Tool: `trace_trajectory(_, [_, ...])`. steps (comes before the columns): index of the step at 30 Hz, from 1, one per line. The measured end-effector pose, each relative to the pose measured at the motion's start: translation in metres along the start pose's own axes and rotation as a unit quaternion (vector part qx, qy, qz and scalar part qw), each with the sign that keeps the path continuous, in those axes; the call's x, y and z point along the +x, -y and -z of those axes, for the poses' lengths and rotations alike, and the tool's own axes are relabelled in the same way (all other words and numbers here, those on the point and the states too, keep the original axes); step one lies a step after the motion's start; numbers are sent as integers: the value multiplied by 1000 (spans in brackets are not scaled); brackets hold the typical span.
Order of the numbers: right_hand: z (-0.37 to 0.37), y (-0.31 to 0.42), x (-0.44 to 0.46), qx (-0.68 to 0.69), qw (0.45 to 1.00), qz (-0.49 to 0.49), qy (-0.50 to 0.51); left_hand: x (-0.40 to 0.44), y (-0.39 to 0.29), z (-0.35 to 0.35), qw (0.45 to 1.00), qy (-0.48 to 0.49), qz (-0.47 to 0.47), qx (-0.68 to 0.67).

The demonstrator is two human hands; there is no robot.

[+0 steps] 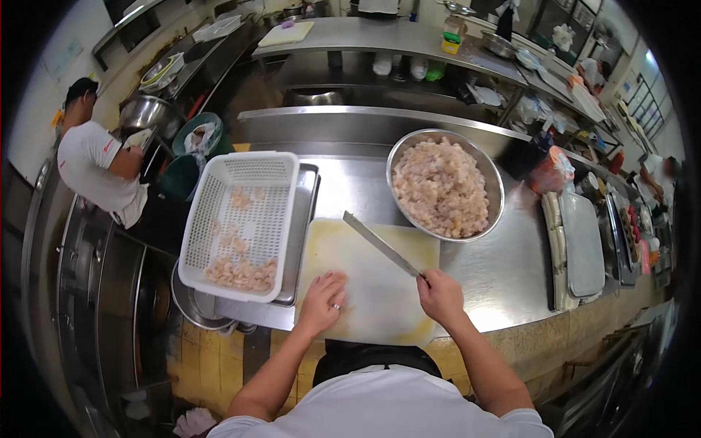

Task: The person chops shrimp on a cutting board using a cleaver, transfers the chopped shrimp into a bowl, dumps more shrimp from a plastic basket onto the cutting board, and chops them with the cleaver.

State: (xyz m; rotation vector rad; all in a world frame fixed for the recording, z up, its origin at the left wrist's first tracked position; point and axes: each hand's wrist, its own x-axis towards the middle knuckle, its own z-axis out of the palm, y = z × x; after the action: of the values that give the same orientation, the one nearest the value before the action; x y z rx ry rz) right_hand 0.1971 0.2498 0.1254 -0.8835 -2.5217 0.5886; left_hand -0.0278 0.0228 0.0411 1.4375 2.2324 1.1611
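My right hand (440, 296) is closed round the handle of a knife (383, 247), its blade slanting up and left above the white cutting board (387, 314). Near the board's left side rests my left hand (323, 303), a ring on one finger; whether something small lies under its fingertips is too small to tell. Left of the board stands a white perforated basket (292, 190), with pale pieces that look like shrimp (241, 273) mostly at its near end. A steel bowl (499, 193) beyond the board's right side is heaped with chopped pale meat (442, 182).
A metal tray (310, 212) lies under the basket. Trays (583, 244) and folded cloths (555, 248) line the counter's right end. At the left a person (91, 157) works at another counter. A steel table (380, 36) stands behind, and people are at the far right.
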Motion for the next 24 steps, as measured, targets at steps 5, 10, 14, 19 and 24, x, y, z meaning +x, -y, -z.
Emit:
trace_trajectory(5, [-54, 3, -3, -95, 989, 104, 50, -46, 19, 19, 980, -189, 46, -29])
trace_trajectory(10, [-52, 10, -68, -88, 966, 200, 135, -62, 33, 25, 967, -238, 58, -69])
trace_trajectory(14, [-33, 28, -91, -22, 992, 71, 105, -67, 42, 18, 989, -141, 37, -33])
trace_trajectory(19, [-44, 3, -130, 87, 971, -211, 72, -60, 36, 6, 997, 35, -14, 74])
trace_trajectory(24, [-56, 5, -178, 261, 843, -457, 110, -54, 41, -5, 993, 87, -33, 67])
